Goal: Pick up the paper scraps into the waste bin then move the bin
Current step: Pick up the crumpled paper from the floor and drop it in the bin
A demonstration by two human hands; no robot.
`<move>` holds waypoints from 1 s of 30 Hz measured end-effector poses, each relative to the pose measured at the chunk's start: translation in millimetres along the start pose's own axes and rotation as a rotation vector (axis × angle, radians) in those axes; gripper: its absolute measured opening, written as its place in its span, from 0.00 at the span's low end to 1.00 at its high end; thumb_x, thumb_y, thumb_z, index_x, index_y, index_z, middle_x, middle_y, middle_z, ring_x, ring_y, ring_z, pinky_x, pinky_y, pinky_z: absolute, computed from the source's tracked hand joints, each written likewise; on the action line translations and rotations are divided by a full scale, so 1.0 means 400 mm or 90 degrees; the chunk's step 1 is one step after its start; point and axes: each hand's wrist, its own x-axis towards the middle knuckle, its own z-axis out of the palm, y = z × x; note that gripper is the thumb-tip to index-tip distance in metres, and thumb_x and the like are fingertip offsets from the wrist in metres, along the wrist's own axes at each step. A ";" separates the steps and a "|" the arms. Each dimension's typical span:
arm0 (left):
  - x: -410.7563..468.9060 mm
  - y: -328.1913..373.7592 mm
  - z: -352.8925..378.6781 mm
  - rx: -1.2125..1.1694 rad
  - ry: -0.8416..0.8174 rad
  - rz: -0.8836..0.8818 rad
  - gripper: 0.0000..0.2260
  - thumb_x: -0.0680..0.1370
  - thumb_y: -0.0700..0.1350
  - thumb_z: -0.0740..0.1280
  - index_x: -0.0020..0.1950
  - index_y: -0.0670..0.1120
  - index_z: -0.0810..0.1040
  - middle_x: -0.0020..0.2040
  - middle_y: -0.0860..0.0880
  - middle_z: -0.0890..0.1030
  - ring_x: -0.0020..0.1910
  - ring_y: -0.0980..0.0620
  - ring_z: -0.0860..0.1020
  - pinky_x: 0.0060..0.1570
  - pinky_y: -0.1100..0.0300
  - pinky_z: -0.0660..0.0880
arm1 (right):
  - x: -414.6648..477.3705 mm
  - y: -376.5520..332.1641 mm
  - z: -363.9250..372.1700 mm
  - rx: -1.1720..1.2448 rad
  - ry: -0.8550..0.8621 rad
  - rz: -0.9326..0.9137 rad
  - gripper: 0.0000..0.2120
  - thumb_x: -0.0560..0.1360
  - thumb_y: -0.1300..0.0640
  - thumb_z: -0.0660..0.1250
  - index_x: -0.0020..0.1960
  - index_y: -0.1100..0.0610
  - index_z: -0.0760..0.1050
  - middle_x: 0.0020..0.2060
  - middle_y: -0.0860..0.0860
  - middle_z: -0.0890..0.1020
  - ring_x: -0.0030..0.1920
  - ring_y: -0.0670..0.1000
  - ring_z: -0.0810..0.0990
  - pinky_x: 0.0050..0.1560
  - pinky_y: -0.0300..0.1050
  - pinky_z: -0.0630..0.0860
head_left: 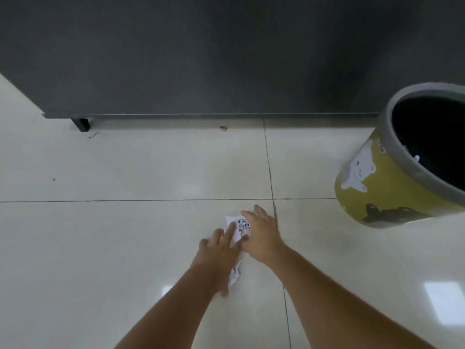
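With both the left hand and right hand spread flat on the paper scraps, well left of the waste bin, thin pieces may slip free when pinched.

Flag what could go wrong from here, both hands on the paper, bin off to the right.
1. The left hand and right hand rest flat on the white QR-printed paper scrap; on the glossy tiled floor it may slide rather than lift.
2. A crumpled white scrap lies partly under the left wrist and could be missed.
3. The yellow cat-print waste bin stands apart, so a loose scrap may drop in transit.
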 end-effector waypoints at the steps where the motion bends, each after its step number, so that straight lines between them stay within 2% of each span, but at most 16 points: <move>1: 0.007 0.001 0.003 0.007 0.030 -0.004 0.49 0.67 0.55 0.76 0.78 0.54 0.47 0.81 0.45 0.43 0.74 0.41 0.57 0.64 0.45 0.68 | 0.004 0.001 0.008 -0.010 -0.012 -0.004 0.30 0.72 0.57 0.66 0.74 0.50 0.66 0.76 0.51 0.61 0.75 0.56 0.61 0.73 0.49 0.62; 3: 0.023 0.004 0.000 -0.036 0.093 -0.020 0.31 0.76 0.53 0.66 0.76 0.54 0.56 0.79 0.45 0.53 0.69 0.41 0.63 0.58 0.47 0.72 | 0.007 0.004 0.018 -0.045 -0.030 -0.022 0.25 0.72 0.55 0.65 0.69 0.50 0.71 0.72 0.50 0.66 0.73 0.55 0.63 0.70 0.48 0.64; 5: 0.038 0.007 -0.011 -0.106 0.109 -0.036 0.22 0.77 0.48 0.64 0.70 0.54 0.64 0.72 0.46 0.62 0.62 0.42 0.67 0.50 0.50 0.76 | 0.005 0.014 0.023 -0.060 -0.033 -0.045 0.25 0.70 0.55 0.67 0.68 0.48 0.72 0.68 0.50 0.69 0.70 0.54 0.66 0.67 0.44 0.65; 8: 0.056 0.011 -0.026 -0.181 0.095 -0.057 0.22 0.76 0.39 0.63 0.70 0.52 0.67 0.64 0.44 0.66 0.57 0.43 0.72 0.47 0.51 0.77 | 0.002 0.031 0.023 -0.027 -0.038 -0.050 0.25 0.70 0.59 0.71 0.67 0.53 0.75 0.65 0.52 0.70 0.67 0.54 0.69 0.68 0.41 0.67; 12: 0.072 0.018 -0.046 -0.200 0.099 -0.066 0.18 0.77 0.38 0.60 0.66 0.48 0.73 0.59 0.45 0.71 0.54 0.43 0.75 0.48 0.51 0.76 | -0.008 0.040 0.011 0.018 -0.041 -0.045 0.13 0.74 0.62 0.66 0.56 0.58 0.81 0.62 0.56 0.75 0.64 0.53 0.74 0.65 0.45 0.72; 15: 0.074 0.019 -0.069 -0.193 0.134 -0.054 0.15 0.75 0.37 0.62 0.61 0.47 0.75 0.56 0.46 0.73 0.52 0.45 0.75 0.42 0.55 0.72 | -0.019 0.044 -0.014 0.045 -0.006 -0.061 0.10 0.75 0.62 0.63 0.51 0.61 0.83 0.60 0.57 0.77 0.64 0.51 0.73 0.63 0.42 0.71; 19: 0.072 0.019 -0.144 -0.205 0.185 -0.047 0.15 0.74 0.40 0.68 0.60 0.47 0.75 0.54 0.48 0.74 0.53 0.46 0.75 0.46 0.53 0.76 | -0.034 0.032 -0.086 0.081 0.067 -0.080 0.14 0.72 0.65 0.67 0.56 0.58 0.83 0.61 0.55 0.76 0.64 0.50 0.74 0.62 0.38 0.71; 24: 0.049 0.043 -0.326 -0.215 0.285 -0.029 0.13 0.73 0.40 0.71 0.56 0.46 0.75 0.52 0.47 0.75 0.51 0.45 0.77 0.43 0.54 0.74 | -0.058 -0.008 -0.241 0.096 0.181 -0.099 0.15 0.72 0.63 0.69 0.58 0.56 0.82 0.60 0.53 0.77 0.61 0.49 0.77 0.59 0.35 0.71; 26: 0.037 0.066 -0.427 -0.208 0.334 -0.017 0.14 0.73 0.41 0.72 0.57 0.47 0.75 0.53 0.48 0.75 0.50 0.46 0.77 0.41 0.57 0.70 | -0.076 -0.025 -0.331 0.093 0.235 -0.098 0.16 0.71 0.62 0.69 0.58 0.54 0.82 0.60 0.51 0.77 0.57 0.48 0.78 0.57 0.35 0.71; 28: 0.023 0.105 -0.539 -0.205 0.378 -0.004 0.14 0.73 0.41 0.72 0.57 0.47 0.74 0.54 0.48 0.76 0.50 0.46 0.77 0.42 0.58 0.68 | -0.101 -0.037 -0.439 0.093 0.299 -0.101 0.18 0.71 0.63 0.70 0.59 0.53 0.81 0.59 0.50 0.76 0.48 0.46 0.77 0.54 0.35 0.71; 30: 0.012 0.157 -0.654 -0.205 0.421 0.009 0.13 0.73 0.42 0.73 0.54 0.48 0.72 0.54 0.48 0.76 0.46 0.47 0.76 0.41 0.58 0.66 | -0.137 -0.042 -0.556 0.082 0.364 -0.102 0.18 0.71 0.62 0.70 0.60 0.53 0.81 0.58 0.50 0.76 0.44 0.45 0.75 0.51 0.36 0.71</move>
